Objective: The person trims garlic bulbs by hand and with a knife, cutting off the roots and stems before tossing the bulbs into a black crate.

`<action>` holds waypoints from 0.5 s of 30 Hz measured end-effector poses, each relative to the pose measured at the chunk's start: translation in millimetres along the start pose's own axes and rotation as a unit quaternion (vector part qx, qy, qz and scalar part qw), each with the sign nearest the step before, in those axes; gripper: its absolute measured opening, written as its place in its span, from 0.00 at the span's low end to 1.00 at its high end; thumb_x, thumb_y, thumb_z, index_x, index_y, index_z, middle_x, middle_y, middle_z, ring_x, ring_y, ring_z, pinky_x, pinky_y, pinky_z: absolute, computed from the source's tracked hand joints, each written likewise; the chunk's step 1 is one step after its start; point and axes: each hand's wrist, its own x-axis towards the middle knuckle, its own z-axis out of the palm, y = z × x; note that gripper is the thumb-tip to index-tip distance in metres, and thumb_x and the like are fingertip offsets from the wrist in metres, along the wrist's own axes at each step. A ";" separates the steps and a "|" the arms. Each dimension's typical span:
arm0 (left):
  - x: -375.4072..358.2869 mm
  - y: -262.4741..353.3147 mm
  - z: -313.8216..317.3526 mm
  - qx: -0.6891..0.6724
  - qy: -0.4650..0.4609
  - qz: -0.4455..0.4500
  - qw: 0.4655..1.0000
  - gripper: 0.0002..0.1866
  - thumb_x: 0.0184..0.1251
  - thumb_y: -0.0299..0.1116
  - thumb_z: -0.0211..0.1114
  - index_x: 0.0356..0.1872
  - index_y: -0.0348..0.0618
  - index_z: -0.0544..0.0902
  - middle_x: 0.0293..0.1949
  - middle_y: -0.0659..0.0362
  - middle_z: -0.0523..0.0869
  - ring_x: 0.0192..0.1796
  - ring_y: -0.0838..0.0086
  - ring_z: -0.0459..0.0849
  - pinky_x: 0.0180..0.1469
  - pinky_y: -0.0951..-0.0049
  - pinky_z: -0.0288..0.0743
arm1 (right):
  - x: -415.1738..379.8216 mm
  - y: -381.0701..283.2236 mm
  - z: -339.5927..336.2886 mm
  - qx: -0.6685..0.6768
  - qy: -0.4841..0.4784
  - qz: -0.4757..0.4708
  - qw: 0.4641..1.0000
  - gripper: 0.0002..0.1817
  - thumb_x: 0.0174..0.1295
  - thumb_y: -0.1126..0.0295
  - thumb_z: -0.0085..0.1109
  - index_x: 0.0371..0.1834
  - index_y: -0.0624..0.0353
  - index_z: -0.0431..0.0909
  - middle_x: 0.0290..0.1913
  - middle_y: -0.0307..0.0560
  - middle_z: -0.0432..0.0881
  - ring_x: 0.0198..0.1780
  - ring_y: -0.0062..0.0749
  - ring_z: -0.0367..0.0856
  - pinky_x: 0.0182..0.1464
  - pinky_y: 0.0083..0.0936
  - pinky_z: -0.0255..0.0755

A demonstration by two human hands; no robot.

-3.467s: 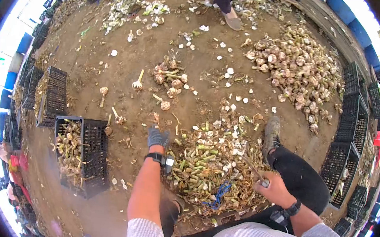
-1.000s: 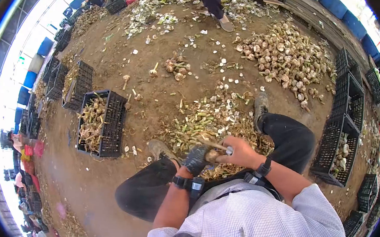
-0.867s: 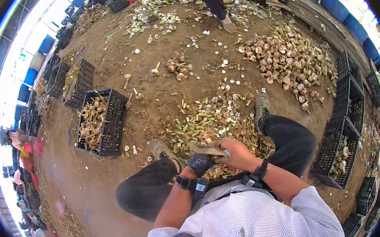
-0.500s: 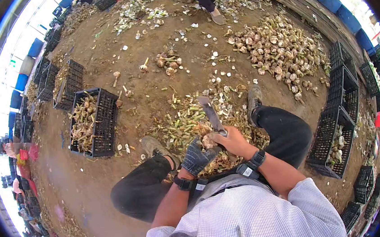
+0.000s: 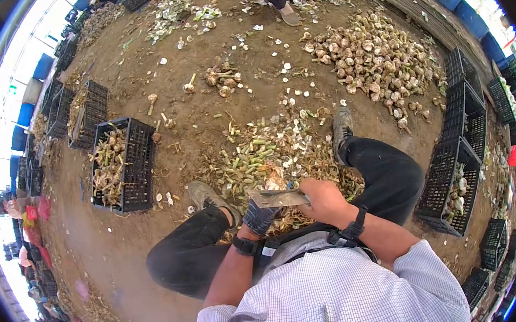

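Garlic work seen from the head camera, the only view. Left hand [image 5: 260, 215] in a dark knit glove, fingers curled shut around a garlic bulb [image 5: 275, 184] held in front of the chest, above the lap. Right hand [image 5: 322, 198], bare, fist closed on the handle of a knife [image 5: 278, 198], broad blade lying roughly level and pointing toward the left hand, flat edge touching or just beside the bulb; exact contact too small to tell. Black watch [image 5: 244, 244] on the left wrist, another dark strap [image 5: 354, 228] on the right wrist. Checked shirt sleeves, dark trousers, knees spread, one shoe [image 5: 207, 194] on the left, another shoe [image 5: 341, 125] further out on the right.

Just beyond the hands, between the feet, a heap of cut stalks and skins [image 5: 265, 152] on the bare earth floor [image 5: 182, 44]. Left of it, a black plastic crate [image 5: 139, 166] partly filled with untrimmed garlic; more crates [image 5: 87, 114] behind that one. To the right, a black crate [image 5: 453, 178] with some bulbs inside, close beside the right knee. Far ahead, well apart from the hands, a large pile of garlic heads [image 5: 371, 57] and a small cluster of bulbs [image 5: 222, 79] on the ground. At the top edge, the foot of another person [image 5: 289, 16]
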 end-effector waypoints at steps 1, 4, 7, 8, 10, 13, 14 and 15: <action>-2.3 4.0 0.3 -0.038 0.004 -0.018 0.999 0.14 0.63 0.33 0.66 0.48 0.42 0.82 0.43 0.55 0.86 0.48 0.60 0.82 0.52 0.59 0.74 | -0.5 0.1 -0.1 -0.012 -0.007 -0.002 1.000 0.13 0.48 0.67 0.66 0.32 0.61 0.72 0.31 0.56 0.76 0.35 0.57 0.78 0.37 0.47 0.72; -4.4 14.8 -1.5 0.072 0.010 0.039 0.997 0.13 0.61 0.32 0.66 0.47 0.42 0.83 0.43 0.53 0.86 0.47 0.59 0.82 0.51 0.59 0.74 | -1.2 5.9 3.3 -0.017 0.003 -0.001 1.000 0.13 0.48 0.68 0.65 0.32 0.61 0.72 0.31 0.56 0.76 0.35 0.57 0.78 0.38 0.47 0.72; 0.4 -3.4 -5.4 0.067 -0.005 0.082 0.994 0.14 0.67 0.34 0.65 0.50 0.39 0.81 0.43 0.58 0.86 0.43 0.72 0.83 0.43 0.69 0.79 | -2.8 8.2 2.7 -0.031 -0.033 0.023 0.999 0.17 0.49 0.67 0.67 0.38 0.62 0.73 0.35 0.56 0.77 0.40 0.56 0.79 0.44 0.48 0.73; 0.2 -9.4 -6.1 0.058 -0.010 0.081 0.995 0.14 0.69 0.34 0.66 0.50 0.38 0.80 0.42 0.59 0.86 0.42 0.75 0.84 0.42 0.71 0.81 | -3.3 9.0 2.2 -0.031 -0.035 0.020 0.999 0.16 0.49 0.67 0.67 0.37 0.63 0.73 0.35 0.56 0.77 0.40 0.56 0.79 0.44 0.48 0.73; 0.9 -9.7 -5.0 0.029 -0.019 0.052 0.998 0.15 0.67 0.34 0.66 0.51 0.39 0.80 0.43 0.58 0.86 0.44 0.71 0.83 0.44 0.68 0.79 | -3.3 11.8 1.9 -0.031 -0.033 0.016 0.999 0.15 0.49 0.68 0.66 0.37 0.63 0.74 0.35 0.56 0.78 0.40 0.57 0.79 0.44 0.47 0.74; 2.3 -6.6 -3.5 0.119 -0.013 0.124 0.985 0.16 0.63 0.35 0.65 0.52 0.44 0.81 0.47 0.55 0.84 0.49 0.60 0.80 0.51 0.58 0.74 | -3.8 21.6 10.4 -0.018 -0.024 0.024 0.999 0.12 0.47 0.69 0.65 0.32 0.60 0.73 0.32 0.55 0.78 0.37 0.56 0.79 0.40 0.46 0.73; 2.5 -5.0 -4.6 0.213 0.003 0.191 0.958 0.17 0.63 0.36 0.65 0.53 0.45 0.80 0.48 0.54 0.83 0.51 0.57 0.80 0.52 0.56 0.73 | -4.7 24.8 13.6 -0.017 -0.023 0.039 0.999 0.12 0.48 0.69 0.65 0.32 0.60 0.74 0.31 0.55 0.79 0.36 0.56 0.80 0.40 0.45 0.74; -0.3 4.6 -10.1 0.388 0.018 0.308 0.869 0.19 0.63 0.37 0.65 0.55 0.46 0.79 0.49 0.55 0.82 0.53 0.59 0.79 0.53 0.55 0.73 | -5.4 26.7 16.2 -0.016 -0.022 0.054 0.998 0.11 0.48 0.68 0.65 0.32 0.60 0.75 0.31 0.55 0.80 0.36 0.55 0.80 0.40 0.45 0.74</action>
